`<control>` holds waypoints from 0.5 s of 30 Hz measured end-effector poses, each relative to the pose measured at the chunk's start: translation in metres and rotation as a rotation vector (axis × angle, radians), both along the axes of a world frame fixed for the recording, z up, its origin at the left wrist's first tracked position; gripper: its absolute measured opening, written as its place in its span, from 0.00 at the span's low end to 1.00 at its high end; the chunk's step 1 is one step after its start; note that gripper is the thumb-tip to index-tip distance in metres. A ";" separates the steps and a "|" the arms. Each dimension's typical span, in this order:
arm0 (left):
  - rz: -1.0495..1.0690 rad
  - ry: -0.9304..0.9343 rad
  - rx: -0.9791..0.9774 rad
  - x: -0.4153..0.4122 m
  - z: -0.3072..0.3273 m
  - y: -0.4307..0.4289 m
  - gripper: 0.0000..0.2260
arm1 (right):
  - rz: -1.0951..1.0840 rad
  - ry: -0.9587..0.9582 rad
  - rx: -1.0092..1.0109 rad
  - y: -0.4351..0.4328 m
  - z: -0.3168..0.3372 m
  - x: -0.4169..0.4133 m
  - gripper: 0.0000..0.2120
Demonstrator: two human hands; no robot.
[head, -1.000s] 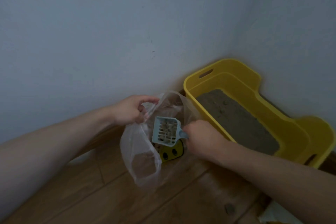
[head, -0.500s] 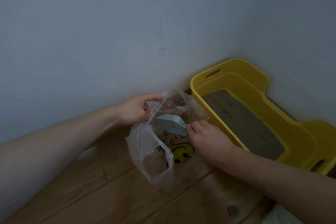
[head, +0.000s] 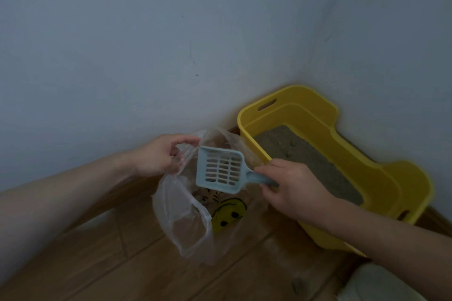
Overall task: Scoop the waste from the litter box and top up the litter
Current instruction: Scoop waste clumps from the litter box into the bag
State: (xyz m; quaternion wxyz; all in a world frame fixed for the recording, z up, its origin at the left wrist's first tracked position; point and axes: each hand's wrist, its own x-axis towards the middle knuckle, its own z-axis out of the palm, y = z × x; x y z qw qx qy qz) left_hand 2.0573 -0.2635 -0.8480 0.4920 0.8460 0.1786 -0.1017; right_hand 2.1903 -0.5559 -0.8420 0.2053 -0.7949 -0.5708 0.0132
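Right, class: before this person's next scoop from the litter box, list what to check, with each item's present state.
1. Left hand grips clear plastic bag, mouth open: ok.
2. Right hand holds pale blue slotted plastic scoop by handle: ok.
3. Scoop above bag mouth: ok.
4. Scoop empty: cannot tell.
5. Yellow plastic litter box beside bag: ok.
6. Waste left in grey litter: cannot tell.

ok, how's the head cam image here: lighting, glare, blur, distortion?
Head view: dim, bluish, underexposed; no hard shadows, only faint sheen on the plastic bag. Wide-angle bending toward the edges of the same view. The scoop and litter box are legible, slightly soft.
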 end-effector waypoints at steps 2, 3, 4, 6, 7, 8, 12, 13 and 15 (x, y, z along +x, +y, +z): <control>-0.015 -0.004 0.012 0.001 -0.001 0.000 0.32 | -0.057 0.078 0.026 -0.007 0.006 0.004 0.16; -0.022 -0.004 0.019 0.002 -0.001 -0.001 0.33 | -0.086 0.103 0.039 -0.009 0.010 0.007 0.15; -0.023 -0.001 0.028 0.003 -0.002 -0.002 0.33 | -0.116 0.118 0.050 -0.012 0.014 0.010 0.15; -0.017 -0.009 0.039 0.006 -0.005 -0.002 0.33 | -0.191 0.127 0.079 -0.017 0.024 0.019 0.14; -0.022 -0.015 0.035 0.007 -0.006 -0.003 0.33 | -0.245 0.128 0.101 -0.020 0.028 0.026 0.13; -0.023 -0.018 0.027 0.008 -0.007 -0.004 0.33 | -0.308 0.134 0.121 -0.023 0.033 0.033 0.13; -0.033 -0.039 0.010 0.015 -0.008 -0.011 0.33 | -0.583 0.235 0.051 -0.039 0.037 0.072 0.12; -0.041 -0.043 0.008 0.017 -0.007 -0.015 0.33 | -0.641 0.232 -0.027 -0.043 0.033 0.082 0.12; -0.070 -0.058 0.008 0.024 -0.005 -0.022 0.31 | -0.726 0.191 -0.184 -0.052 0.021 0.098 0.10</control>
